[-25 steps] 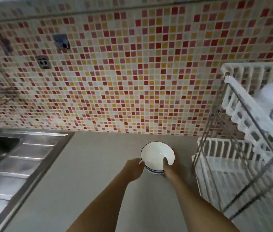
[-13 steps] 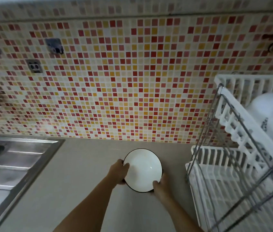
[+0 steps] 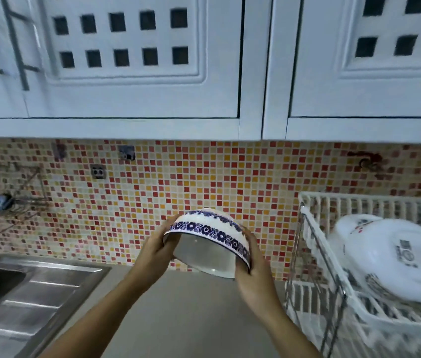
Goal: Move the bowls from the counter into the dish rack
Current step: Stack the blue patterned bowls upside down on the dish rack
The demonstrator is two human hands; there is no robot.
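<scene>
A white bowl point(image 3: 208, 244) with a blue flower band around its outside is lifted off the grey counter point(image 3: 191, 313) and tipped nearly upside down, its opening facing down toward me. My left hand point(image 3: 156, 250) grips its left rim and my right hand point(image 3: 254, 267) grips its right rim. The white two-tier dish rack point(image 3: 317, 244) with a metal frame stands to the right. On its upper tier lies a large white bowl point(image 3: 395, 257), upside down, with a label on its base.
A steel sink point(image 3: 5, 293) with a drainboard lies at the left. The wall behind is red and yellow mosaic tile point(image 3: 204, 177) with a socket point(image 3: 98, 172). White wall cupboards point(image 3: 137, 60) hang overhead. A wire shelf point(image 3: 3, 202) is fixed at the far left.
Both hands have lifted the bowl off the counter and turned it over, so its blue-patterned outside now shows. The view has tilted upward, and the cupboards have come into sight.
</scene>
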